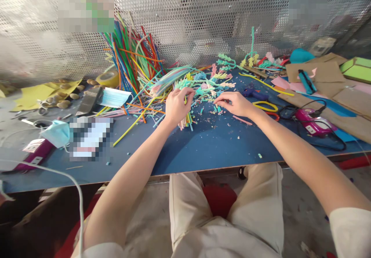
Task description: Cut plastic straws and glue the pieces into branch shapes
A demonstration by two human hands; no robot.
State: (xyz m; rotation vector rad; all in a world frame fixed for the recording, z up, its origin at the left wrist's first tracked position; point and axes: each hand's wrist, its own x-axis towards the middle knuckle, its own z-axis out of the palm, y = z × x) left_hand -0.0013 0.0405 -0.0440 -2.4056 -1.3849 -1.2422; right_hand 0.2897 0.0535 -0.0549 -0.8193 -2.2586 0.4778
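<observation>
While both hands [177, 105] curl over coloured scraps [201, 111] — what they pinch is unclear.

We look from the person's head, forward and steeply down: the lap [199, 233] lies close below, the blue tabletop [208, 146] spreads near, just past it, and a perforated screen [203, 7] faces us behind.
</observation>
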